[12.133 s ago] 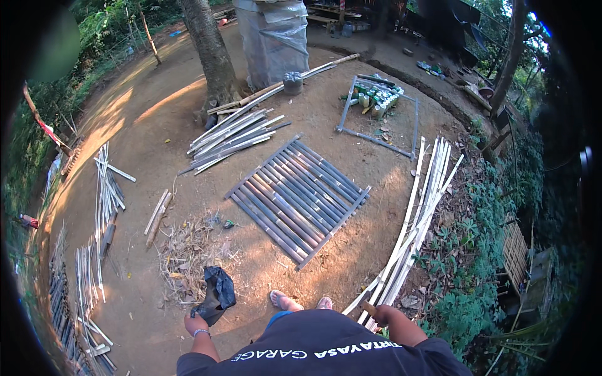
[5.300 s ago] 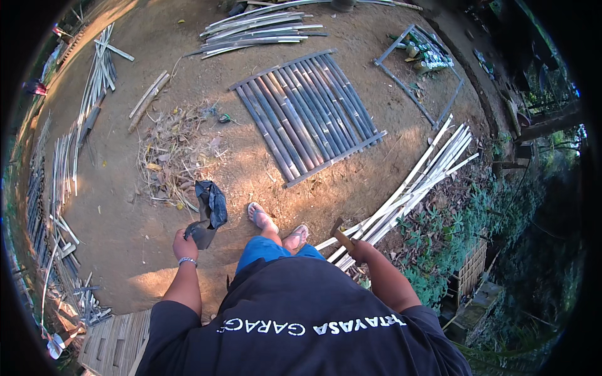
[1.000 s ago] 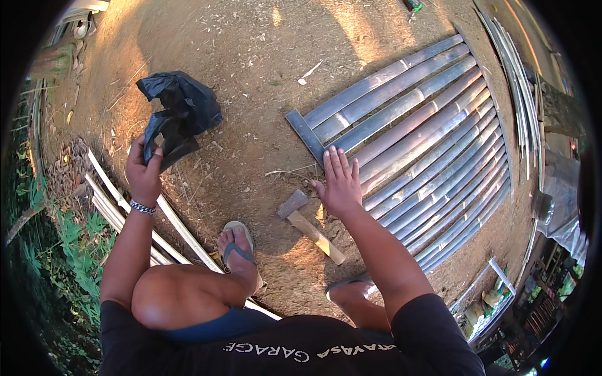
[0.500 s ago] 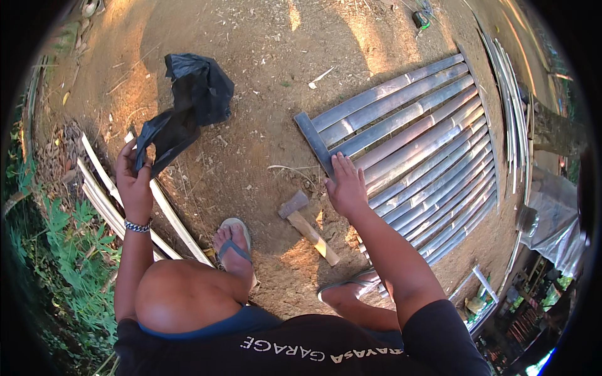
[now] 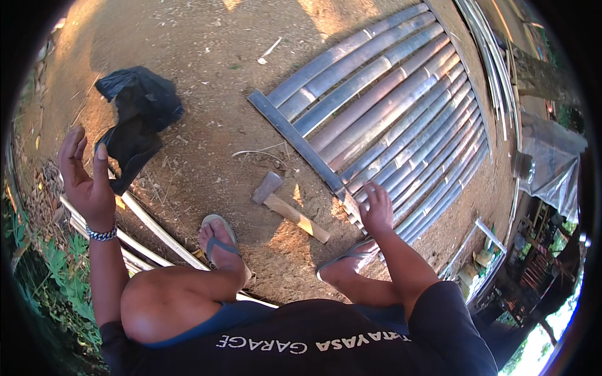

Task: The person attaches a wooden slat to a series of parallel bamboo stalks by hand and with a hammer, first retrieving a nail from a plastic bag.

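My left hand [image 5: 86, 185] is raised at the left with thumb and fingers apart, holding nothing. Just beyond it a crumpled black plastic bag [image 5: 147, 103] lies on the dirt. On the right is a panel of dark bamboo slats [image 5: 364, 106], joined at the near left end by a flat crosspiece [image 5: 295, 141]. My right hand [image 5: 377, 212] is over the near corner of this panel, fingers loosely bent and a little apart; whether the fingertips touch the slats I cannot tell. Between my hands lies a hammer [image 5: 295, 216] with a blocky head and pale wooden handle.
Pale bamboo strips [image 5: 157, 229] lie beside my left leg, near green plants [image 5: 66, 282]. More long strips [image 5: 492, 62] stretch along the far right. A clear plastic sheet [image 5: 555, 166] and a white frame [image 5: 483, 257] are at the right. My sandalled feet flank the hammer.
My left hand has let go of the black bag and opened. My right hand has slid off the crosspiece's middle toward the panel's near corner. The whole view has shifted.
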Available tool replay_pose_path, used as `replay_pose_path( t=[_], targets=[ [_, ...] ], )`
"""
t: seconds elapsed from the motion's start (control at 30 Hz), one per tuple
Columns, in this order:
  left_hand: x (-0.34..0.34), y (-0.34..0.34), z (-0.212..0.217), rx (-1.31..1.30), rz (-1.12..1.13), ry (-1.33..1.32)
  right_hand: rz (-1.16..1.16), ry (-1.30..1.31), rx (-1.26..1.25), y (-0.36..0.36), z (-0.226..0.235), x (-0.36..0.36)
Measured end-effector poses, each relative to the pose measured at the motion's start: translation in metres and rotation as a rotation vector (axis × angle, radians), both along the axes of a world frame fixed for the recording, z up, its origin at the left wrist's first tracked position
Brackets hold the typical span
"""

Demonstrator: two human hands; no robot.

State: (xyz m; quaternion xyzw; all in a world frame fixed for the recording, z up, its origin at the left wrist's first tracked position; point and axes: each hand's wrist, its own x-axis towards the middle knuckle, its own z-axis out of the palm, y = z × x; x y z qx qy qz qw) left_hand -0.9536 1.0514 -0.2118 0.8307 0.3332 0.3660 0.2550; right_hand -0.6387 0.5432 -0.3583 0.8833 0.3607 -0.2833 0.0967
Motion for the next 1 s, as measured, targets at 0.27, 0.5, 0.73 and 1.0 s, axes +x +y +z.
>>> replay_pose_path(
  t=[0.27,0.5,0.73,1.0],
  targets=[
    [0.013,-0.014,-0.019,-0.176,-0.165,0.190,0.180,0.084,-0.267,-0.019,-0.008,-0.039],
    [0.017,-0.026,-0.031,-0.289,-0.147,0.182,0.167,0.101,-0.334,-0.021,-0.014,-0.037],
    [0.013,-0.024,-0.021,-0.319,-0.118,0.031,0.158,0.074,-0.278,-0.014,-0.009,-0.037],
    [0.015,0.003,-0.033,-0.445,0.138,-0.212,0.258,0.066,0.020,0.034,0.006,-0.058]
  ],
)
